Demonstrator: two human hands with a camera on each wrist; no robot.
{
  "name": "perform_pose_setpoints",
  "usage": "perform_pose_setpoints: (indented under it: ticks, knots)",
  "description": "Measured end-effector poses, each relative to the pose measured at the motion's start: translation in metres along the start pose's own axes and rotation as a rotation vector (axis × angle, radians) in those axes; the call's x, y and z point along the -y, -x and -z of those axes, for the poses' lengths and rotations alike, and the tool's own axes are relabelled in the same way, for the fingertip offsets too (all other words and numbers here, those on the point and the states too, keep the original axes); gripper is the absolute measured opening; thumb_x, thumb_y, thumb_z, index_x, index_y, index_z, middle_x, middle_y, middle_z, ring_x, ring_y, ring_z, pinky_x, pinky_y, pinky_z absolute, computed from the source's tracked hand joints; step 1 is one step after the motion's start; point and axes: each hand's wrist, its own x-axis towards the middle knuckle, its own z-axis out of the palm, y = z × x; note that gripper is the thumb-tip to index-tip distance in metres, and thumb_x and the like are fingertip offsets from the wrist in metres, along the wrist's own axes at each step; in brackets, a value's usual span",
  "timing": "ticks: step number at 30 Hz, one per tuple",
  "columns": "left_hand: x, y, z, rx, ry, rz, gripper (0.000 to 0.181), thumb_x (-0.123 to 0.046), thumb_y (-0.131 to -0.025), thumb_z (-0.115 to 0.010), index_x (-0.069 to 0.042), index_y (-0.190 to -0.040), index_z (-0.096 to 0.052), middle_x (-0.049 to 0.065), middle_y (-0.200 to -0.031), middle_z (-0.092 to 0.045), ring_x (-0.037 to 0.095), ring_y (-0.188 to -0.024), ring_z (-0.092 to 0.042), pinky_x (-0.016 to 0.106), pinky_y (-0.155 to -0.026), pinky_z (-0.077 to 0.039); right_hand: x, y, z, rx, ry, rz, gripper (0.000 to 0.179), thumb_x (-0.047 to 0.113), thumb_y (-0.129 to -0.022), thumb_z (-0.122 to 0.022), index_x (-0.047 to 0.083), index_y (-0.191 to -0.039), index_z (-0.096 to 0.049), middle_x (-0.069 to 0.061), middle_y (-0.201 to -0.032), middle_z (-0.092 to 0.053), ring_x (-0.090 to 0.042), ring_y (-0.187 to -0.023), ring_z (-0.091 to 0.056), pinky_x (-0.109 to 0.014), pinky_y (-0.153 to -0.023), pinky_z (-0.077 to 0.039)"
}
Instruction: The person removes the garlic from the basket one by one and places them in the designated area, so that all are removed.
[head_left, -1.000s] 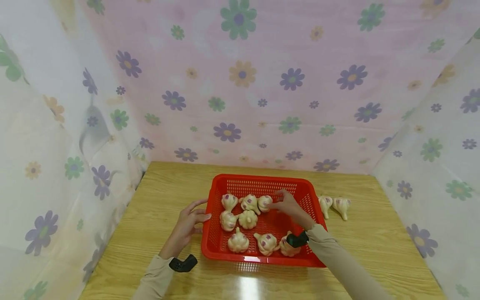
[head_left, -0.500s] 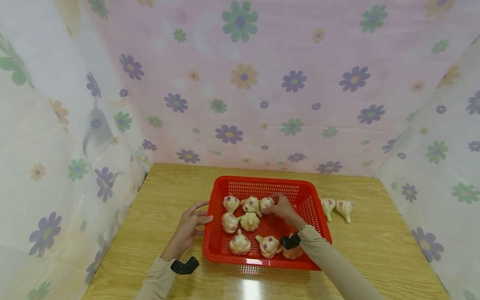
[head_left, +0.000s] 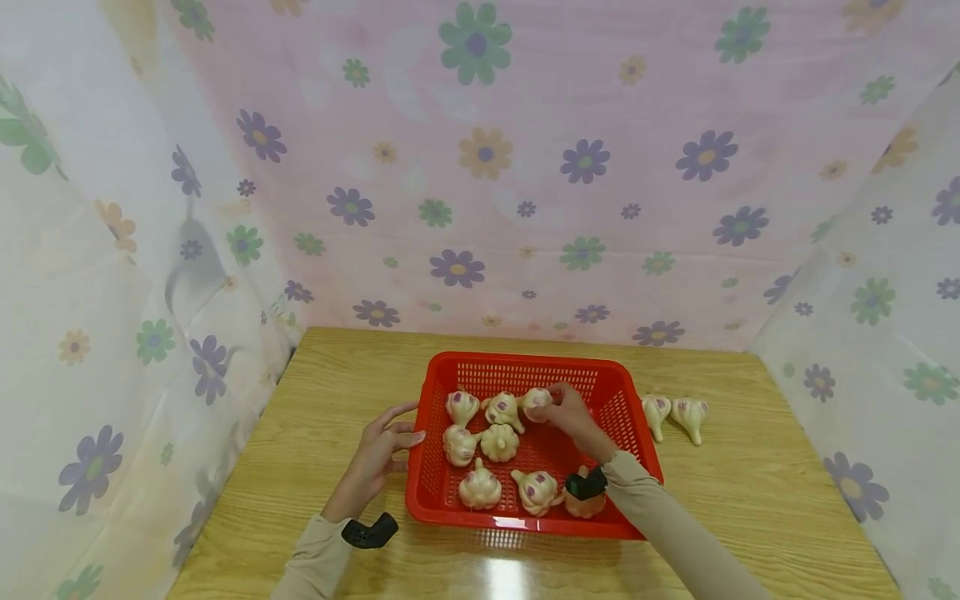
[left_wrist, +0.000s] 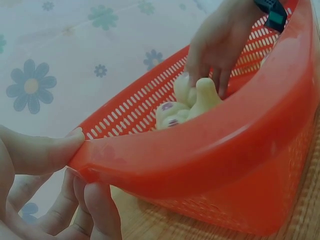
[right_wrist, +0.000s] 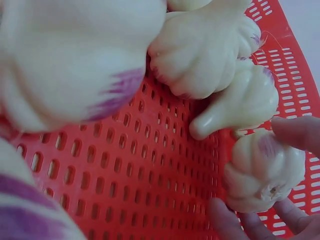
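A red perforated plastic basket [head_left: 525, 359] stands on the table with several whitish garlic bulbs marked in purple inside. My left hand [head_left: 375, 454] holds its left rim. In the left wrist view the thumb [left_wrist: 47, 152] lies over the rim and the fingers curl beneath. My right hand [head_left: 577, 421] reaches into the basket and grips the garlic bulb [head_left: 535, 403] by the back wall. The right wrist view shows thumb and fingers on opposite sides of that garlic bulb [right_wrist: 265, 172]. A neighbouring bulb [head_left: 502, 410] lies just left of it.
Two more garlic bulbs [head_left: 688, 415] lie on the wooden table [head_left: 352, 375], right of the basket. Along the basket's front sit several bulbs, one partly hidden by my right wrist's black camera strap [head_left: 587, 483]. Flower-printed cloth [head_left: 487, 208] rises behind and at both sides.
My right hand has come onto the back garlic bulb and taken hold of it; the bulb has shifted slightly right and backward. My left hand stays on the rim.
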Motion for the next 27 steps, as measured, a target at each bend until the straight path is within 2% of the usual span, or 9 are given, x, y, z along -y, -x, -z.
perform_pose_setpoints:
  ticks: [9, 14, 19, 23, 27]
  knots:
    - [0.001, -0.001, 0.001, 0.004, -0.01, 0.001, 0.054, -0.003, -0.082, -0.069, -0.014, -0.133, -0.053, 0.017, -0.101, -0.06, 0.022, -0.078, -0.062, 0.038, -0.056, -0.054, 0.003, 0.005, 0.007, -0.003, -0.065, 0.015, 0.066, 0.025, -0.08, -0.076, -0.002, -0.13, -0.042, -0.02, -0.123, -0.046, -0.032, -0.091, -0.058, -0.044, -0.081, -0.051]
    - [0.001, -0.001, 0.0, 0.003, -0.008, 0.001, 0.055, -0.005, -0.082, -0.069, -0.015, -0.133, -0.053, 0.014, -0.1, -0.06, 0.021, -0.076, -0.062, 0.037, -0.054, -0.053, 0.005, 0.009, 0.01, -0.022, -0.037, 0.035, 0.065, 0.027, -0.082, -0.074, 0.0, -0.132, -0.042, -0.02, -0.128, -0.045, -0.034, -0.093, -0.059, -0.047, -0.084, -0.049]
    - [0.001, -0.002, 0.0, 0.0, -0.011, 0.002, 0.054, -0.004, -0.082, -0.07, -0.015, -0.132, -0.054, 0.015, -0.101, -0.059, 0.021, -0.076, -0.062, 0.036, -0.053, -0.053, 0.009, 0.014, 0.013, -0.045, -0.044, 0.06, 0.063, 0.027, -0.084, -0.072, -0.002, -0.132, -0.042, -0.021, -0.13, -0.045, -0.037, -0.094, -0.06, -0.049, -0.085, -0.049]
    - [0.001, -0.001, 0.0, 0.002, -0.015, 0.004, 0.054, -0.005, -0.082, -0.07, -0.015, -0.133, -0.053, 0.015, -0.1, -0.059, 0.021, -0.076, -0.062, 0.036, -0.054, -0.053, 0.013, 0.019, 0.018, -0.033, -0.078, 0.076, 0.061, 0.026, -0.086, -0.071, 0.0, -0.133, -0.042, -0.021, -0.13, -0.045, -0.043, -0.096, -0.058, -0.052, -0.087, -0.047]
    - [0.001, 0.0, -0.001, -0.001, -0.019, 0.006, 0.055, -0.006, -0.083, -0.069, -0.015, -0.135, -0.051, 0.014, -0.1, -0.06, 0.022, -0.076, -0.063, 0.038, -0.056, -0.054, 0.019, 0.025, 0.025, -0.023, -0.129, 0.084, 0.062, 0.024, -0.084, -0.073, 0.001, -0.132, -0.042, -0.019, -0.13, -0.045, -0.036, -0.092, -0.059, -0.053, -0.089, -0.045]
